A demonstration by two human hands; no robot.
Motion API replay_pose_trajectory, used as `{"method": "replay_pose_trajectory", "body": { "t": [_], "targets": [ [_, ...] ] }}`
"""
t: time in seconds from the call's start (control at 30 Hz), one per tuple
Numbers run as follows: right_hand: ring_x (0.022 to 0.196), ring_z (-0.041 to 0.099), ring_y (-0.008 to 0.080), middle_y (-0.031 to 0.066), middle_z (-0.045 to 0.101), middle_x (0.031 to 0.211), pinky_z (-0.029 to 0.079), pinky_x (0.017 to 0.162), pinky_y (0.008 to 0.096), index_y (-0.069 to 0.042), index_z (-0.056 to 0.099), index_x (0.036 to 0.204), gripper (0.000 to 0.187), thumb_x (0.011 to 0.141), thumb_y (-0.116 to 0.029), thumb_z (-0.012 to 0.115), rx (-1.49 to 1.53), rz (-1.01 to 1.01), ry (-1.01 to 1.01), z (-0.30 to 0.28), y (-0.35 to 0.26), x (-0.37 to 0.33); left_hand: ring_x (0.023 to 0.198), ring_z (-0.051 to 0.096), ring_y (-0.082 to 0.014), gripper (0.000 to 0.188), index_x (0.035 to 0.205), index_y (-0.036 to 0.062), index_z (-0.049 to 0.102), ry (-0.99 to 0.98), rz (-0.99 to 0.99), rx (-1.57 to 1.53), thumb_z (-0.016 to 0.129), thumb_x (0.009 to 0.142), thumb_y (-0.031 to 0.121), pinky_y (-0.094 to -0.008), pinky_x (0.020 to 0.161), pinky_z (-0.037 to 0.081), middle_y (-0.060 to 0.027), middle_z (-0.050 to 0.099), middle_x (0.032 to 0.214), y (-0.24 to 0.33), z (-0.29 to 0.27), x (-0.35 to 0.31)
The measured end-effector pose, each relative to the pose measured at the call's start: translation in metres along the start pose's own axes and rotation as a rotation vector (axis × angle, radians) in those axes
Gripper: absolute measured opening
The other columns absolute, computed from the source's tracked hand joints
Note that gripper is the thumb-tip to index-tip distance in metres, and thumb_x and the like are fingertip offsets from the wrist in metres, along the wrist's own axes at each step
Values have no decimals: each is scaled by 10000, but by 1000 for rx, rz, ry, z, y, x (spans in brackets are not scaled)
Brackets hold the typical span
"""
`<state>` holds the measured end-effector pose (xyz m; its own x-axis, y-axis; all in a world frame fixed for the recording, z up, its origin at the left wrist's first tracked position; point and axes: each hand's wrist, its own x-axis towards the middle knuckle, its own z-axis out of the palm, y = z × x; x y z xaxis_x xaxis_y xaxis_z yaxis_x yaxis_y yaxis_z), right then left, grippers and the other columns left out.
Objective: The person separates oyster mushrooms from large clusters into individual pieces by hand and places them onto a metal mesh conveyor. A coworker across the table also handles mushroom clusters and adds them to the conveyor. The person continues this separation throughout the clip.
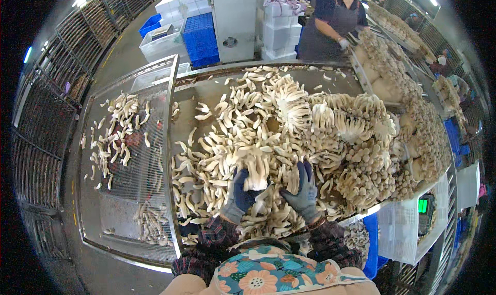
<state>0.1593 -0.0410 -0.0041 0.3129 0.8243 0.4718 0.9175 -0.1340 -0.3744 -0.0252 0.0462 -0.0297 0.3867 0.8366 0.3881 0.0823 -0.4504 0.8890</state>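
Note:
My left hand (238,198), in a blue-grey work glove, is closed round the side of a clump of pale, thick-stemmed mushrooms (256,172). To its right, my right hand (304,195) wears a matching glove, its fingers pointing away from me. Between its thumb and fingers sit a few mushrooms (292,180). Loose single mushrooms (212,150) spread over the metal table in front and to the left. Larger joined clusters (356,119) are heaped on the right, some showing their round caps. More mushrooms (274,220) lie between my wrists, close to my body.
A framed mesh screen (129,186) with scattered mushrooms adjoins the table's left side. White crates (398,228) and a scale with a lit green display (423,206) stand at right. Beyond the table are blue crates (200,39), a pillar (235,21) and another person (333,26) wearing an apron.

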Motion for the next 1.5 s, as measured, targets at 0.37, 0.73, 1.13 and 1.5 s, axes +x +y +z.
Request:
{"method": "replay_pose_trajectory", "body": {
  "t": [0.37,0.73,1.13,1.5],
  "targets": [
    [864,582,352,132,581,969,474,757,434,-69,571,1090,510,656,-247,770,692,88,-76,14,-86,2,931,612,-251,308,1131,47,551,138,-852,-1437,509,937,283,-424,856,527,-89,611,1057,-37,5,-23],
    [889,621,257,139,571,1032,517,753,330,-41,537,1167,574,672,-155,804,876,151,-147,22,-99,17,1027,604,-270,441,1254,40,491,97,-707,-1492,551,929,332,-406,886,511,-127,601,1147,-9,-9,-1],
    [914,559,356,152,566,974,448,810,420,-52,587,947,309,685,-123,737,678,83,62,-17,-75,-30,966,603,-244,375,1184,11,519,-88,-495,-1168,640,872,182,-331,880,465,-120,622,1053,42,15,-1],
    [789,603,302,146,600,971,474,695,387,-73,571,1161,486,741,-249,738,411,214,-98,-68,-81,-2,923,613,-188,343,1099,46,516,69,-462,-824,610,782,-42,-304,762,535,-81,610,961,46,32,-6]
  ]
}}
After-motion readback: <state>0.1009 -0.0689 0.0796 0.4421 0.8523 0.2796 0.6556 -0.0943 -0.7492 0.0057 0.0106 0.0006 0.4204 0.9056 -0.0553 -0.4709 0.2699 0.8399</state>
